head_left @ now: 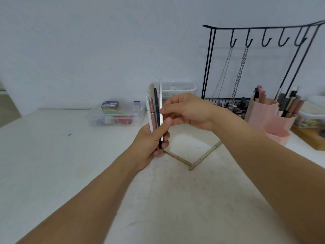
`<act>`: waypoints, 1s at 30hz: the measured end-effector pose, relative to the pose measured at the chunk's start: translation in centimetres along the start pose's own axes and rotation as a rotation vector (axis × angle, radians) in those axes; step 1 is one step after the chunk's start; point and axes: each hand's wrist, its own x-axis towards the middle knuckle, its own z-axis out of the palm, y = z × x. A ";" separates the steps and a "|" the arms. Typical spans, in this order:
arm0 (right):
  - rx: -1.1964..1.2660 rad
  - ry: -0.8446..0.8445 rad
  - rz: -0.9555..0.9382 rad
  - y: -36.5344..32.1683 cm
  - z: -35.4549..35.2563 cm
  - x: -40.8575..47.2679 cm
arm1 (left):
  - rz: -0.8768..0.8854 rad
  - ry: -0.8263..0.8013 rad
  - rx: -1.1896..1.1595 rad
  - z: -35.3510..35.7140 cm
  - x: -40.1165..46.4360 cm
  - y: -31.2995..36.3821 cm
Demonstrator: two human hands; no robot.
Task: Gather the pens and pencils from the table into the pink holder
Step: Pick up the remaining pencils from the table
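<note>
Two bare forearms reach in from the bottom edge over a white table (pixel 52 164), meeting at mid-frame. A person's left hand (pixel 153 143) grips an upright bundle of pens (pixel 154 111), white, rose, tan, dark blue and silver, fingers curled round their lower ends; the right hand (pixel 186 110) comes across from the right, its fingertips pinching the silver pen near its middle. Behind the hands, two tan pencils (pixel 193 161) lie on the table, touching at one end to form a V; their far ends are hidden by the left hand and the right forearm. The pink holder (pixel 262 111) stands at the right, beyond the right wrist, already bristling with pens, its lower part partly covered by the forearm. Just behind it rises a black wire rack (pixel 207 67) with hooks and hanging chains (pixel 239 74); small items in its base basket are too blurred to identify. A clear lidded box (pixel 116 113) of mixed coloured contents sits at the back of the table near the wall, and a second clear tub (pixel 177 88) is partly masked by the pens and right hand. A wooden tray (pixel 313 138) and another container are cut off by the right edge. Bare tabletop stretches to the left and in the foreground between the arms.
</note>
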 end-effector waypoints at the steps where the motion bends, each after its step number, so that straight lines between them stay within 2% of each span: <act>1: -0.015 -0.007 0.000 0.0 0.2 -0.1 | 0.004 -0.009 0.009 0.0 0.0 0.0; 8: -0.301 0.033 0.018 0.7 0.8 0.2 | -0.041 0.006 0.026 -0.1 0.1 -0.3; 14: -0.397 0.038 0.022 0.8 0.7 0.3 | -0.065 0.053 0.031 -0.1 0.3 -0.3; 17: -0.417 0.077 0.031 0.4 0.0 0.1 | -0.047 0.106 0.034 -0.2 0.4 -0.2; 20: -0.613 0.099 0.074 0.4 -0.6 0.1 | -0.031 0.200 0.029 -0.6 0.5 0.1; 26: -0.976 -0.237 0.325 1.3 1.3 0.0 | -0.013 0.303 0.012 -1.1 0.7 0.1; 30: -1.024 -0.307 0.384 1.9 2.3 0.1 | -0.017 0.306 0.021 -1.2 0.7 0.1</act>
